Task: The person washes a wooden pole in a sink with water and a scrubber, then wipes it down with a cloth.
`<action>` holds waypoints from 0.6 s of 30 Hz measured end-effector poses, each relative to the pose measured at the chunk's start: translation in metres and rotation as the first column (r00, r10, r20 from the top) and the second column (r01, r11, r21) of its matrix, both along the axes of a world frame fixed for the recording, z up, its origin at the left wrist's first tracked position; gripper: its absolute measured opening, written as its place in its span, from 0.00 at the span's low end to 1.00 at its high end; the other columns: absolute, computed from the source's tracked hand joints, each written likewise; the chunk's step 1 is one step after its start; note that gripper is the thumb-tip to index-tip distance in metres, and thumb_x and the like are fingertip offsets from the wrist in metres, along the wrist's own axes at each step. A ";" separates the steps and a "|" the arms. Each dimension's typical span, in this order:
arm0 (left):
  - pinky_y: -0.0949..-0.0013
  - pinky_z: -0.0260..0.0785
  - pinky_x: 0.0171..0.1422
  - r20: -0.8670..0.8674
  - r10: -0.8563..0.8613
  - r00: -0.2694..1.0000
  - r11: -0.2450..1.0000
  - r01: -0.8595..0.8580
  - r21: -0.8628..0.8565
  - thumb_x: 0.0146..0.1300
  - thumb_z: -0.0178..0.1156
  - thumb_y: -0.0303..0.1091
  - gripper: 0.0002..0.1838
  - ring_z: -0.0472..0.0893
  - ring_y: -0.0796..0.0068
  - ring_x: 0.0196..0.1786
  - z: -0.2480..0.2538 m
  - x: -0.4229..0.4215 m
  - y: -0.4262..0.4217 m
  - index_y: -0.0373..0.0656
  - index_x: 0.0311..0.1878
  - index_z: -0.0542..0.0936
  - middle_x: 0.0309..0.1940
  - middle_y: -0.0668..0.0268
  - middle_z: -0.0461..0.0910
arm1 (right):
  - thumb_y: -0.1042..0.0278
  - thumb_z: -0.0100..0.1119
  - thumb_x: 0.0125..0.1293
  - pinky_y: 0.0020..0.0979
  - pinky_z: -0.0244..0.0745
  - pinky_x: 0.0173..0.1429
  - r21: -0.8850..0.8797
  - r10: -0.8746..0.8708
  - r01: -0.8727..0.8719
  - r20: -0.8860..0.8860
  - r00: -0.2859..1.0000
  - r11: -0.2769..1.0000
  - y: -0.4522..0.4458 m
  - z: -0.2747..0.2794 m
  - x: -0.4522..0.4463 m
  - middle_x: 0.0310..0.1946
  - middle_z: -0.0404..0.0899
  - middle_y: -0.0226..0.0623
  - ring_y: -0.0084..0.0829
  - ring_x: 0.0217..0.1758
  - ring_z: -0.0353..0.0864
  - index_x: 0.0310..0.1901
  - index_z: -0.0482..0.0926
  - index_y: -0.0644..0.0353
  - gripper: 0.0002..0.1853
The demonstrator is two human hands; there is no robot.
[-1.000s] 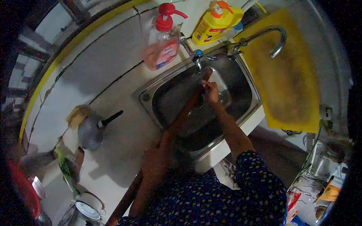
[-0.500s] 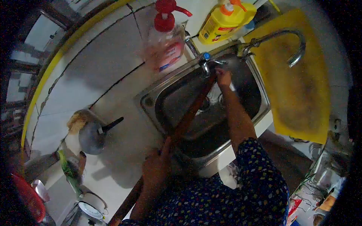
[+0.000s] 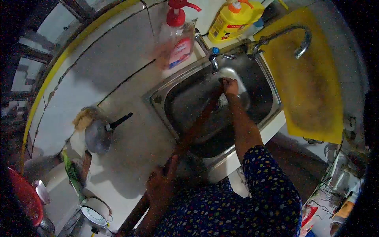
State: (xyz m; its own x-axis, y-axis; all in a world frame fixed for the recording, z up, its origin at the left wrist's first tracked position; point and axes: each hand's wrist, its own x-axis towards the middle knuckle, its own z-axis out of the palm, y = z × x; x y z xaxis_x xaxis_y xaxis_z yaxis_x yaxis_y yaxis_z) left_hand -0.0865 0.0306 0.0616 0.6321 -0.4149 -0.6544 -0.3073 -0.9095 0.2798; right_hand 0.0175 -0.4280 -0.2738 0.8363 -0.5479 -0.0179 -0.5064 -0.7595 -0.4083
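The long brown stick slants from lower centre into the sink, the left hand wrapped round it and the right hand closed about its far end. A wet grip could slip, knocking the tap.

1 long brown stick-like item | slanted over sink | far end near tap
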 end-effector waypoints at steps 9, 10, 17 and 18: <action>0.49 0.74 0.44 -0.001 0.067 0.998 0.992 -0.067 0.109 0.55 0.63 0.36 0.37 0.80 0.47 0.43 0.000 0.029 -0.020 0.59 0.70 0.62 0.42 0.49 0.75 | 0.56 0.62 0.62 0.39 0.73 0.52 0.106 0.053 -0.076 0.207 0.977 0.991 0.079 0.072 0.014 0.43 0.75 0.42 0.44 0.49 0.78 0.46 0.82 0.51 0.14; 0.49 0.74 0.44 0.087 0.057 0.995 0.992 -0.066 0.107 0.56 0.62 0.35 0.37 0.80 0.47 0.43 -0.018 0.029 -0.018 0.60 0.70 0.62 0.42 0.50 0.75 | 0.53 0.61 0.62 0.39 0.73 0.52 0.069 0.026 -0.043 0.233 0.972 0.997 0.077 0.075 0.019 0.43 0.75 0.43 0.45 0.48 0.78 0.46 0.82 0.51 0.15; 0.51 0.75 0.41 0.255 0.063 0.965 0.998 -0.066 0.001 0.62 0.57 0.31 0.32 0.81 0.50 0.41 -0.024 0.038 -0.024 0.62 0.69 0.64 0.41 0.52 0.75 | 0.50 0.59 0.63 0.40 0.72 0.53 0.204 -0.143 0.118 0.117 0.983 0.972 0.089 0.091 0.017 0.47 0.75 0.46 0.46 0.50 0.77 0.45 0.82 0.53 0.17; 0.51 0.76 0.41 0.233 0.057 0.971 0.998 -0.062 0.015 0.62 0.56 0.30 0.31 0.81 0.50 0.40 -0.024 0.038 -0.024 0.61 0.69 0.64 0.41 0.52 0.75 | 0.52 0.58 0.64 0.40 0.72 0.53 0.331 -0.160 0.146 0.015 0.987 0.932 0.099 0.110 0.009 0.47 0.76 0.47 0.46 0.50 0.77 0.45 0.82 0.53 0.16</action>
